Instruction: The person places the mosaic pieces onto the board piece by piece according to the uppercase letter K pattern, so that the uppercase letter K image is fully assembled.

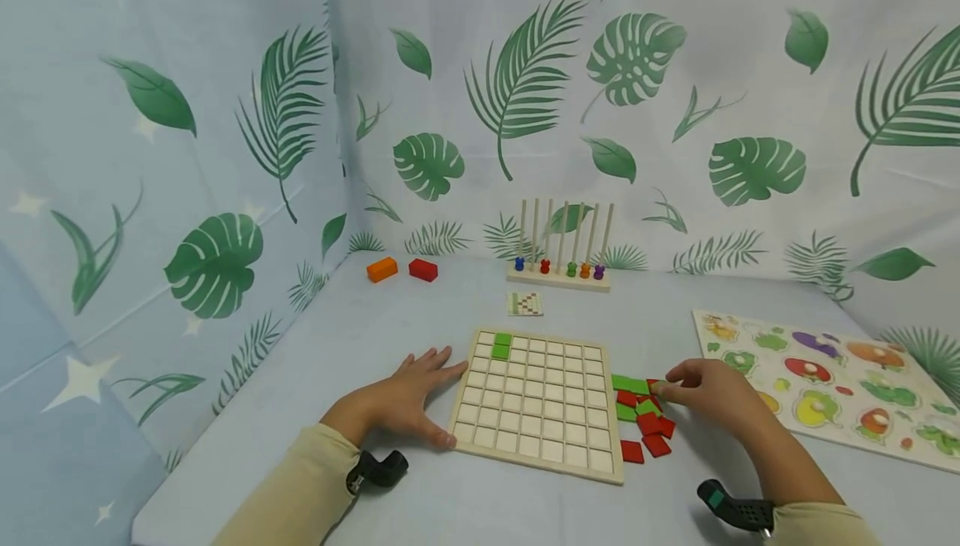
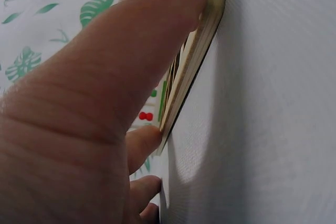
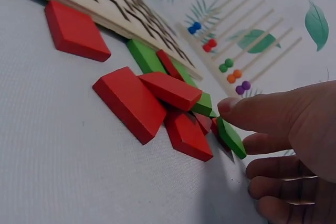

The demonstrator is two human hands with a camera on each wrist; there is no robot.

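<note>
A square wooden grid board lies on the table, with two green tiles set in cells near its top left. My left hand is spread flat at the board's left side; its thumb touches the lower left corner and a fingertip meets the upper edge. Off the right side of the board is a loose pile of red tiles and green tiles. Over the far end of that pile, my right hand pinches a tilted green tile between thumb and index finger, close above a red tile.
Behind the board lies a small pattern card, then a bead rack with upright pegs. An orange block and a red block are at the back left. To the right, a vegetable knob puzzle lies beside my right arm.
</note>
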